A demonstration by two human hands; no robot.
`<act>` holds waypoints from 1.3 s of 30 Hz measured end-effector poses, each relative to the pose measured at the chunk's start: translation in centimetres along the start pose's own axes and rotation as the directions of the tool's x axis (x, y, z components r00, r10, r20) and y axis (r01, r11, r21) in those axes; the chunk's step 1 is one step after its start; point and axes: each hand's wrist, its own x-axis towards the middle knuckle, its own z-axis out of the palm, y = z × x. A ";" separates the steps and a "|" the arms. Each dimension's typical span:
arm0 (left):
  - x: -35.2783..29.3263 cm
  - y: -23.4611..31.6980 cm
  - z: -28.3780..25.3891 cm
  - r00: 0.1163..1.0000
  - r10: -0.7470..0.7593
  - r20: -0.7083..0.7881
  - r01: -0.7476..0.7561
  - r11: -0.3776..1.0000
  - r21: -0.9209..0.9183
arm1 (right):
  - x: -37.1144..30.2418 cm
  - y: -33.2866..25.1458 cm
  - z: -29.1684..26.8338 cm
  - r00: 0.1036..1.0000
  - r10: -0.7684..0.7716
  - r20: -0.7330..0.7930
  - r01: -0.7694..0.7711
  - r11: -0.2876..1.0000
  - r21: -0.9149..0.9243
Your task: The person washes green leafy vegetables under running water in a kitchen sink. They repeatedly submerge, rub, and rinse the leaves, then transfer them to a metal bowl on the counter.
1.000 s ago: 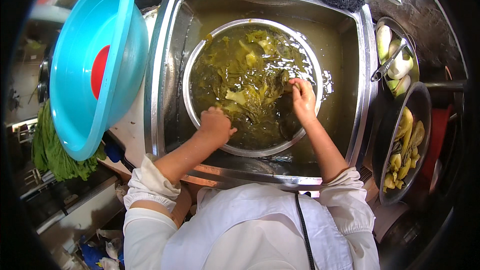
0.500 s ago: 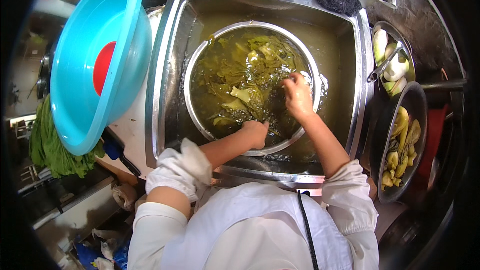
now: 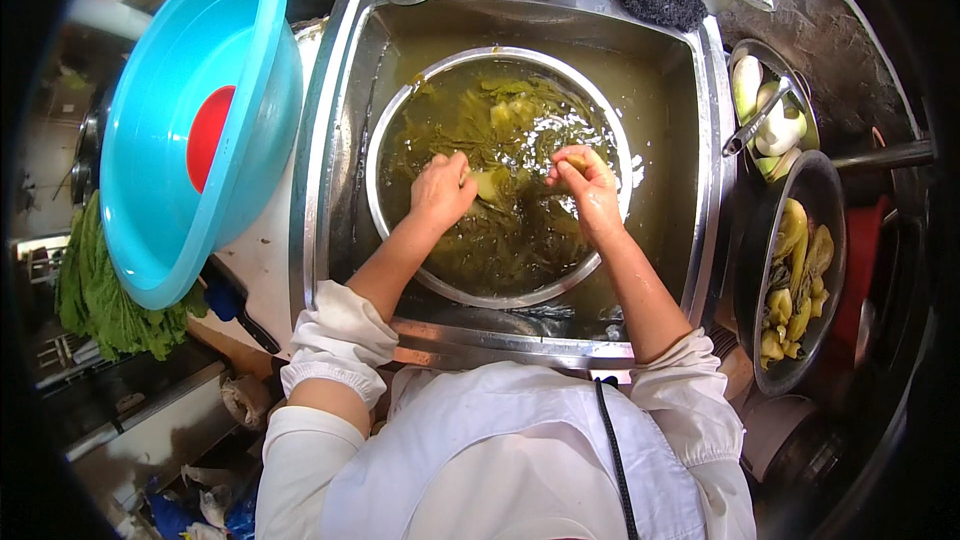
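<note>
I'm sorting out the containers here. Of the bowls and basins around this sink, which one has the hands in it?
The round steel basin sitting in the sink, filled with murky water and green leaves. Both the left hand and right hand are in it; the blue basin stands tilted, untouched.

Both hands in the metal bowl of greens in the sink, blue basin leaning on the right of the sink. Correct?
Not quite. In the head view the blue basin leans on the left of the sink, not the right. Both the left hand and right hand are in the metal bowl of greens.
</note>
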 end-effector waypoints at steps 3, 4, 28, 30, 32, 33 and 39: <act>0.2 2.8 -3.7 0.999 0.038 0.028 -0.035 0.994 -0.105 | -0.1 0.0 1.5 0.976 -0.172 0.134 0.200 0.950 -0.239; 0.3 3.9 -4.6 0.996 0.084 0.038 -0.077 0.986 -0.149 | -0.2 -0.2 2.4 0.916 -0.307 0.259 0.383 0.861 -0.334; 0.7 -6.2 -2.0 0.941 -0.200 0.273 0.297 0.876 -0.381 | -1.5 0.7 0.5 0.985 -0.158 0.069 0.172 0.887 -0.428; 0.6 -4.7 -3.5 0.989 -0.082 -0.121 0.101 0.982 0.160 | -1.8 0.2 1.3 0.981 -0.161 0.105 0.192 0.867 -0.460; 0.5 -2.5 -5.0 0.980 -0.053 -0.193 0.114 0.939 0.323 | -2.0 -0.4 2.4 0.980 -0.164 0.113 0.199 0.832 -0.518; 0.3 -1.1 -5.9 0.982 -0.028 -0.189 0.082 0.955 0.284 | -2.0 -0.9 2.7 0.987 -0.075 0.143 0.144 0.812 -0.566; -1.4 5.5 -8.6 0.928 0.364 -0.083 -0.372 0.876 -0.308 | -0.6 -1.4 5.9 0.782 -0.492 0.382 0.617 0.524 -0.587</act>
